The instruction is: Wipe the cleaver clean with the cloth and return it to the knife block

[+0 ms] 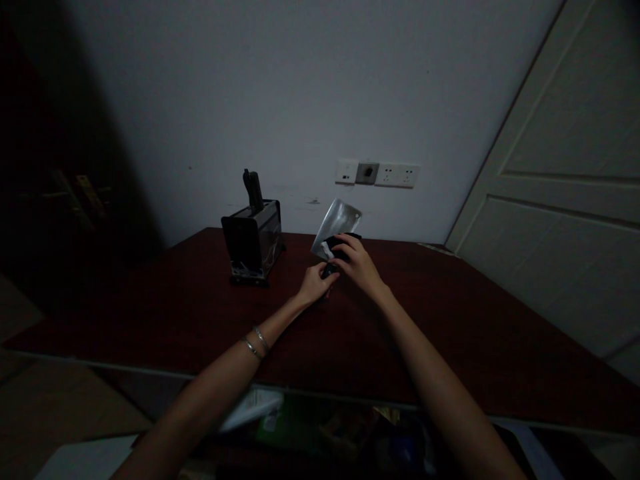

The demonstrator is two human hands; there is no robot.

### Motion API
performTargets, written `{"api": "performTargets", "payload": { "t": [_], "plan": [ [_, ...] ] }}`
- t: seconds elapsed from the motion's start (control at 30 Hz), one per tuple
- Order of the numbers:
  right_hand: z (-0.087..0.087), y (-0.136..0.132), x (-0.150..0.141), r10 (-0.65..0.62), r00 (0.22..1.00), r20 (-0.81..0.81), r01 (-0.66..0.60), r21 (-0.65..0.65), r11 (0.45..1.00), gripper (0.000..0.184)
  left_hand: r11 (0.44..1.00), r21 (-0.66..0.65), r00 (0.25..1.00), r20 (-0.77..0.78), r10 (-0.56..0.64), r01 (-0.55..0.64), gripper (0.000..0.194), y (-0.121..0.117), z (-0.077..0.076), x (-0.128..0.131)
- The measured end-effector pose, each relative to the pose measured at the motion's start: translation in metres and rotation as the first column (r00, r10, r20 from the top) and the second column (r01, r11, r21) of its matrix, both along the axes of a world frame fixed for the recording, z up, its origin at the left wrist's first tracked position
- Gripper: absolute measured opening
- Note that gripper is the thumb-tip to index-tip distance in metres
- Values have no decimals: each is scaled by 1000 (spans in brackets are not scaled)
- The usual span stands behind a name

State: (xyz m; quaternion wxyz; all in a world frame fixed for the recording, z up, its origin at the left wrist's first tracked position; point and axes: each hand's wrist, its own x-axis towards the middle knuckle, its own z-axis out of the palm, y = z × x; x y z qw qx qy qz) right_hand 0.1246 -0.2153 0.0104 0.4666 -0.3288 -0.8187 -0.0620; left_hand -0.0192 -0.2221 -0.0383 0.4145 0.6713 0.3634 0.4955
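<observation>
A cleaver [336, 220] with a broad shiny blade is held up over the dark red table, its blade tilted and pointing away from me. My left hand [316, 283] is closed around its black handle. Against the lower part of the blade, my right hand [356, 263] pinches a dark cloth [345, 245] with a white patch on it. The cloth covers part of the blade. To the left of my hands stands a knife block [251, 240] with black sides, and black knife handles [253, 190] stick up from its top.
The dark red tabletop [430, 320] reaches back to a pale wall with sockets [397, 175]. A white door [565, 193] stands at the right. Under the table's front edge is a shelf with several items, among them a green package [290, 423].
</observation>
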Motion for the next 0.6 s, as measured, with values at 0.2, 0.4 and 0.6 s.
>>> {"api": "performTargets", "payload": {
  "t": [0.2, 0.4, 0.6],
  "plan": [
    [-3, -1, -4, -94, 982, -163, 96, 0, 995, 16, 996, -58, 996, 48, -71, 74, 22, -4, 1, 6],
    [-1, 7, 6, -91, 875, -476, 100, -8, 995, 20, 990, -105, 989, 122, -78, 91, 27, -7, 8, 7],
    [-6, 30, 40, -249, 676, -694, 139, -212, 967, 38, 992, -84, 992, 93, -81, 89, 28, -4, 4, 3]
  ]
}}
